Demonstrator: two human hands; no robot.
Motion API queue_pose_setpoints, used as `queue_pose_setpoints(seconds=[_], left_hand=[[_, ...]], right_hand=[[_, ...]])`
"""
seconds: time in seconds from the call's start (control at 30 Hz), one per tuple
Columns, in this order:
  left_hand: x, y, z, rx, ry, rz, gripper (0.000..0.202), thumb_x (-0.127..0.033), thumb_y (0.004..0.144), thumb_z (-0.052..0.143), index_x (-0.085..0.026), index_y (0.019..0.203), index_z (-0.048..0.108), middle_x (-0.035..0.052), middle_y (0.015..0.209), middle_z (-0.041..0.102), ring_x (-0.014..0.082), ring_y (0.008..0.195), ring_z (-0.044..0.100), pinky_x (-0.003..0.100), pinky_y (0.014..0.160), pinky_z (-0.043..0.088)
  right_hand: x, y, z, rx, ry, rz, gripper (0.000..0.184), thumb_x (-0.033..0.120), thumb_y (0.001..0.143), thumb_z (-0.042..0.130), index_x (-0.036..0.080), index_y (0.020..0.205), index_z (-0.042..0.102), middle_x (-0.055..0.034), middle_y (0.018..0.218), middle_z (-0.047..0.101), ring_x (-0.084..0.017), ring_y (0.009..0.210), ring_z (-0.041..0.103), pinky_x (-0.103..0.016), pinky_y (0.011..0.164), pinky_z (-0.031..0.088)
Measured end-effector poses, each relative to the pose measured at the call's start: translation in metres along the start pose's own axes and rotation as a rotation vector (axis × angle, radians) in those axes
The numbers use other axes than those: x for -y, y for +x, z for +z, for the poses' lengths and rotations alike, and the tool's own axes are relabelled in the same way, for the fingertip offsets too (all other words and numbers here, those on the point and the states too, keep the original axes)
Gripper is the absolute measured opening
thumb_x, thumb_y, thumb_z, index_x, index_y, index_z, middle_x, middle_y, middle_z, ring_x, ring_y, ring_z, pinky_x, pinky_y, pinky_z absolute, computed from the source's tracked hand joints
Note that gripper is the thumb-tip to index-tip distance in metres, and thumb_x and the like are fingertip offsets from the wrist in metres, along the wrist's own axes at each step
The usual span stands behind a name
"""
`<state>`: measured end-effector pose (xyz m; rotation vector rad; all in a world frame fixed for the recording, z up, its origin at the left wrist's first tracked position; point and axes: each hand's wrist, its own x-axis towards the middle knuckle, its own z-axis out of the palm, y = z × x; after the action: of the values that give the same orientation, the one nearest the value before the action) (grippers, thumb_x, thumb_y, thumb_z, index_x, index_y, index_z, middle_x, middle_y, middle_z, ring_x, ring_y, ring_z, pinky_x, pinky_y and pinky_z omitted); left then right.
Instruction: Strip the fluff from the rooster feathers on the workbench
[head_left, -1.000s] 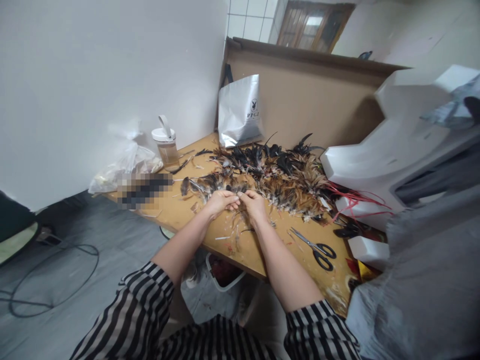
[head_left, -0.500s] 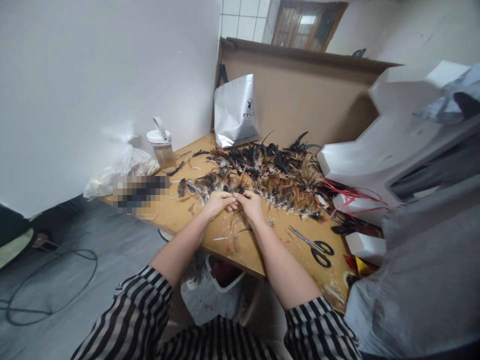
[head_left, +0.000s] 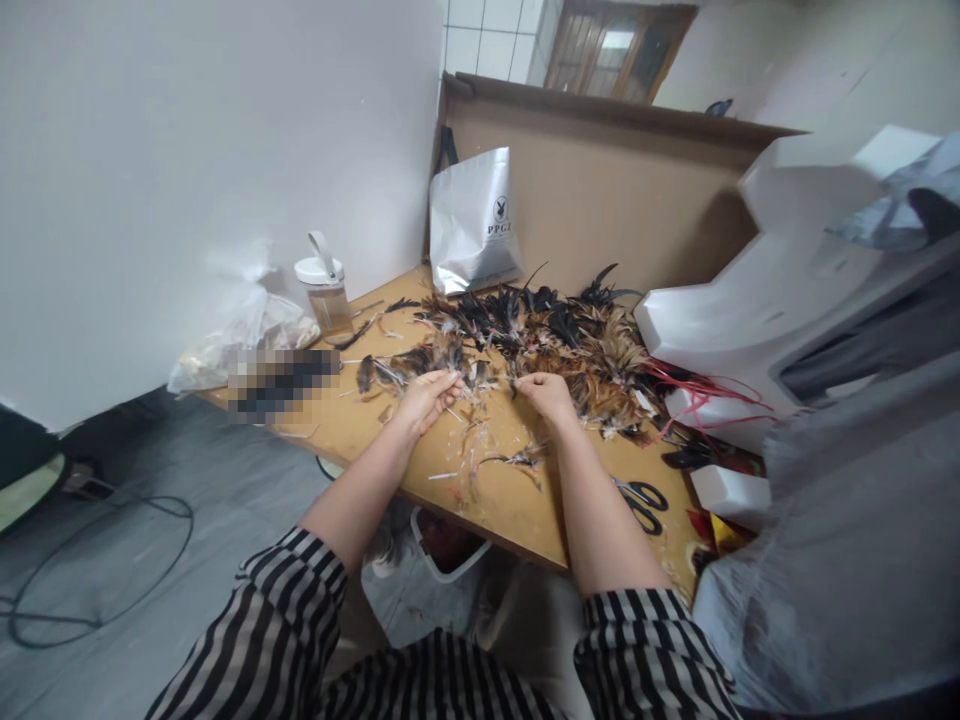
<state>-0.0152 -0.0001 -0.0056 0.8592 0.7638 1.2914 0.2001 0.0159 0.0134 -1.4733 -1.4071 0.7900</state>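
Observation:
A wide heap of black and brown feathers (head_left: pixel 570 340) lies across the back of a wooden table (head_left: pixel 510 500). My left hand (head_left: pixel 426 398) rests at the heap's near left edge, fingers curled round a small bunch of feathers. My right hand (head_left: pixel 547 395) is further right, at the front of the heap, fingers closed in a pinch among the feathers; what it holds is too small to name. Loose feather scraps (head_left: pixel 472 450) lie on the table between and below my hands.
Black-handled scissors (head_left: pixel 641 500) lie behind my right forearm. A silver bag (head_left: pixel 472 220) leans on a cardboard wall. A white-lidded jar (head_left: pixel 324 292) and a clear plastic bag (head_left: pixel 240 335) stand at the left. White foam blocks (head_left: pixel 750 300) and red strings (head_left: pixel 697 395) are at the right. A bin (head_left: pixel 446 545) sits under the table.
My hands were together at the heap's near edge; my right hand has moved right, away from the left, now covering part of the scissors with its forearm.

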Motion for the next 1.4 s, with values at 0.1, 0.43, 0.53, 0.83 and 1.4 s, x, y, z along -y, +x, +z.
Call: queue_pose_setpoints(seconds=[0.1, 0.43, 0.53, 0.83, 1.4], left_hand=[[0.0, 0.001, -0.001, -0.011, -0.027, 0.001, 0.02, -0.024, 0.063, 0.067, -0.01, 0.076, 0.062, 0.0035, 0.069, 0.062, 0.0034, 0.053, 0.052, 0.013, 0.049, 0.041], [0.0, -0.002, 0.0, 0.041, -0.043, -0.01, 0.02, -0.024, 0.062, 0.068, -0.009, 0.073, 0.062, 0.003, 0.065, 0.061, 0.0029, 0.051, 0.052, 0.012, 0.047, 0.04], [-0.001, -0.002, 0.0, 0.046, -0.042, -0.013, 0.019, -0.024, 0.063, 0.067, -0.009, 0.074, 0.062, 0.0031, 0.066, 0.061, 0.003, 0.052, 0.052, 0.012, 0.048, 0.04], [-0.001, -0.002, 0.0, 0.017, -0.049, -0.028, 0.017, -0.018, 0.066, 0.064, -0.008, 0.08, 0.063, 0.0091, 0.085, 0.065, 0.0049, 0.06, 0.057, 0.012, 0.05, 0.043], [0.003, -0.011, 0.013, 0.069, 0.379, -0.008, 0.031, -0.034, 0.062, 0.066, -0.007, 0.077, 0.063, 0.0107, 0.066, 0.066, 0.0131, 0.054, 0.06, 0.021, 0.05, 0.046]], right_hand=[[-0.005, 0.004, 0.009, 0.073, -0.148, -0.034, 0.022, 0.034, 0.056, 0.06, 0.012, 0.058, 0.063, 0.0012, 0.047, 0.053, -0.008, 0.044, 0.041, -0.021, 0.047, 0.031], [0.009, 0.0, 0.034, 0.065, -0.683, -0.214, 0.018, 0.027, 0.064, 0.057, 0.02, 0.078, 0.065, -0.0043, 0.077, 0.064, -0.013, 0.068, 0.053, -0.022, 0.06, 0.035], [0.008, -0.004, 0.037, 0.086, -0.775, -0.229, 0.015, 0.027, 0.069, 0.053, 0.018, 0.073, 0.064, -0.0065, 0.077, 0.062, -0.013, 0.069, 0.053, -0.022, 0.061, 0.034], [0.019, -0.015, 0.018, 0.067, -0.654, -0.532, 0.018, 0.024, 0.078, 0.042, 0.018, 0.08, 0.059, -0.0046, 0.087, 0.052, -0.014, 0.078, 0.049, -0.024, 0.07, 0.035], [0.049, -0.041, 0.014, 0.274, -0.978, -0.619, 0.02, 0.02, 0.079, 0.04, 0.016, 0.084, 0.058, -0.0091, 0.084, 0.061, -0.017, 0.078, 0.052, -0.025, 0.069, 0.029]])
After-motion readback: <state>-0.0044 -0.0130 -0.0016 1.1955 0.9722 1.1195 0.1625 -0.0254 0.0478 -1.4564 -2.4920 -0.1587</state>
